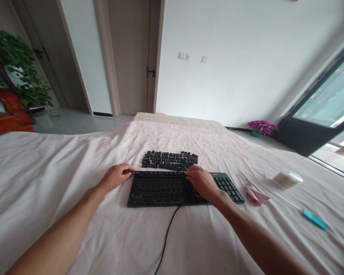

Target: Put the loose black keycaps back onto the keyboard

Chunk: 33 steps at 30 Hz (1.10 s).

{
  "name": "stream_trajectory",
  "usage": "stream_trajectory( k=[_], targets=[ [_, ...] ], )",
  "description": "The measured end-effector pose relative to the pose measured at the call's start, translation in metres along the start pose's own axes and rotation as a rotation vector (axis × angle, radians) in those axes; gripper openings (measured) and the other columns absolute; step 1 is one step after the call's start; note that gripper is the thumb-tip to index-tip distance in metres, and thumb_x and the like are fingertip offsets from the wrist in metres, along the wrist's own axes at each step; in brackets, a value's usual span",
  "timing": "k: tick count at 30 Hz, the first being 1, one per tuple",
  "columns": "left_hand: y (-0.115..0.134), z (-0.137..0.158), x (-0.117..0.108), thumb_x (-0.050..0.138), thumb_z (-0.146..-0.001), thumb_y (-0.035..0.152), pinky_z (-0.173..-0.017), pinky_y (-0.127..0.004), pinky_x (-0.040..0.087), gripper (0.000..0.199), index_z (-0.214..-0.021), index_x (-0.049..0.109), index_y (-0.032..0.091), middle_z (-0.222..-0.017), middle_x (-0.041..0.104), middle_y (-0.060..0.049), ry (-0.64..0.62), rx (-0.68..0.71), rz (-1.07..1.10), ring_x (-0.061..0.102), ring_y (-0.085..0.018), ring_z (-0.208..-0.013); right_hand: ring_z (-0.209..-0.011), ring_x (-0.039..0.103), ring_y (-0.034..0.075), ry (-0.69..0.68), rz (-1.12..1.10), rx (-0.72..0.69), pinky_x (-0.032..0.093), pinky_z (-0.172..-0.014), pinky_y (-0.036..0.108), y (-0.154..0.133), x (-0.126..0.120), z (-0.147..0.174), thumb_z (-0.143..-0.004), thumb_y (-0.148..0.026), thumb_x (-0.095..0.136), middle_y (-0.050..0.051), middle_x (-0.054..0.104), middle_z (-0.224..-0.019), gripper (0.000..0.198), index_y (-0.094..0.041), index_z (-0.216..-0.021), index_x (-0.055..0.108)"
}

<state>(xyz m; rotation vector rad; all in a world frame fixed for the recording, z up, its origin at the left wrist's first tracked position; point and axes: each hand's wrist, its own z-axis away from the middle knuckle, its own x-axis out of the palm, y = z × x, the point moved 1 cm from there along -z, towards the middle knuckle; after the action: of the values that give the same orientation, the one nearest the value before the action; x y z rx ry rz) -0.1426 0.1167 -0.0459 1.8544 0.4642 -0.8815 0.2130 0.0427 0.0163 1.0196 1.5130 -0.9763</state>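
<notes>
A black keyboard (pixel 160 189) lies on the cloth in front of me, its main block stripped of keycaps, while the top row and number pad still carry theirs. My left hand (pixel 117 176) pinches its upper left corner between thumb and fingers. Over the right part of the main block lies my right hand (pixel 202 181), fingertips together at the top row. Whatever those fingertips hold is hidden. Just beyond the keyboard, loose black keycaps (pixel 170 159) are laid out in rows. A black cable (pixel 166 236) runs from the keyboard's near edge toward me.
To the right are a clear tub of cotton swabs (pixel 286 178), a pink cloth (pixel 256 194) and a blue-handled tool (pixel 314 219). A pale floral sheet (pixel 103 229) with folds covers the surface. Purple flowers (pixel 263 127) stand on the floor beyond.
</notes>
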Motion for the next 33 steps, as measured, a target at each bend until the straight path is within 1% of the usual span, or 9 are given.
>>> stream_trajectory(
  k=[3,8,18,22,24,26,28,31,33],
  targets=[
    [0.001,0.000,0.000,0.052,-0.078,0.030,-0.079,-0.025,0.049,0.025,-0.092,0.071,0.022,-0.095,0.072,-0.001,0.002,0.001,0.015,0.065,-0.018,-0.086,-0.091,0.058,0.015,0.033,-0.083,0.025,0.041,-0.080,0.023,0.007,-0.001,-0.007,-0.090,-0.023,0.048,0.003,0.063,-0.097,0.023,-0.022,-0.099,0.069],
    [0.003,0.001,-0.001,0.052,-0.077,0.030,-0.079,-0.025,0.049,0.024,-0.091,0.071,0.023,-0.094,0.072,-0.001,0.010,-0.003,0.026,0.065,-0.018,-0.085,-0.090,0.060,0.015,0.078,-0.093,0.026,0.042,-0.079,0.024,0.010,0.001,-0.010,-0.089,-0.023,0.049,0.003,0.066,-0.095,0.022,-0.022,-0.095,0.071],
    [0.003,0.001,-0.001,0.053,-0.076,0.027,-0.076,-0.024,0.048,0.023,-0.089,0.071,0.023,-0.092,0.072,0.000,0.021,0.011,0.015,0.065,-0.017,-0.084,-0.087,0.060,0.014,0.101,-0.127,-0.049,0.043,-0.079,0.024,0.013,0.003,-0.012,-0.089,-0.020,0.048,0.003,0.066,-0.092,0.025,-0.022,-0.095,0.072],
    [0.003,0.001,-0.001,0.053,-0.076,0.027,-0.076,-0.024,0.048,0.023,-0.089,0.071,0.023,-0.092,0.072,-0.001,0.022,0.013,0.013,0.065,-0.017,-0.084,-0.089,0.060,0.015,0.094,-0.104,-0.014,0.043,-0.077,0.025,0.013,0.004,-0.010,-0.089,-0.022,0.048,0.003,0.066,-0.092,0.025,-0.023,-0.095,0.072],
    [0.004,0.000,-0.001,0.053,-0.076,0.028,-0.077,-0.024,0.048,0.023,-0.089,0.071,0.023,-0.092,0.072,-0.001,0.021,0.013,0.014,0.065,-0.017,-0.084,-0.090,0.061,0.016,0.100,-0.140,0.030,0.043,-0.078,0.026,0.015,0.004,-0.010,-0.089,-0.024,0.048,0.003,0.067,-0.094,0.024,-0.024,-0.095,0.072],
    [0.003,0.000,-0.001,0.053,-0.077,0.028,-0.077,-0.025,0.048,0.023,-0.090,0.071,0.023,-0.092,0.072,-0.001,0.017,0.004,0.019,0.065,-0.017,-0.083,-0.091,0.061,0.017,0.127,-0.251,0.088,0.044,-0.081,0.028,0.018,0.005,-0.011,-0.088,-0.026,0.050,0.002,0.068,-0.097,0.023,-0.024,-0.094,0.072],
    [0.003,0.000,0.000,0.053,-0.077,0.029,-0.077,-0.025,0.048,0.024,-0.091,0.071,0.023,-0.093,0.072,-0.001,0.012,0.000,0.024,0.065,-0.018,-0.084,-0.089,0.062,0.018,0.166,-0.445,0.160,0.044,-0.082,0.030,0.022,0.007,-0.013,-0.085,-0.028,0.054,0.002,0.069,-0.094,0.020,-0.024,-0.092,0.073],
    [0.003,0.001,-0.001,0.052,-0.079,0.029,-0.077,-0.025,0.048,0.023,-0.091,0.071,0.023,-0.093,0.071,-0.001,0.023,0.016,0.013,0.064,-0.017,-0.085,-0.073,0.062,0.017,0.165,-0.872,0.316,0.046,-0.067,0.028,0.021,0.010,-0.013,-0.079,-0.033,0.062,0.002,0.069,-0.075,0.021,-0.020,-0.091,0.073],
    [0.008,0.002,-0.004,0.052,-0.079,0.028,-0.075,-0.025,0.047,0.022,-0.090,0.071,0.023,-0.092,0.070,-0.001,0.078,0.015,-0.003,0.063,-0.016,-0.081,-0.064,0.060,0.014,0.131,-1.158,0.395,0.044,-0.055,0.023,0.013,0.009,-0.011,-0.074,-0.037,0.068,0.002,0.066,-0.067,0.027,-0.017,-0.091,0.073]
  ],
)
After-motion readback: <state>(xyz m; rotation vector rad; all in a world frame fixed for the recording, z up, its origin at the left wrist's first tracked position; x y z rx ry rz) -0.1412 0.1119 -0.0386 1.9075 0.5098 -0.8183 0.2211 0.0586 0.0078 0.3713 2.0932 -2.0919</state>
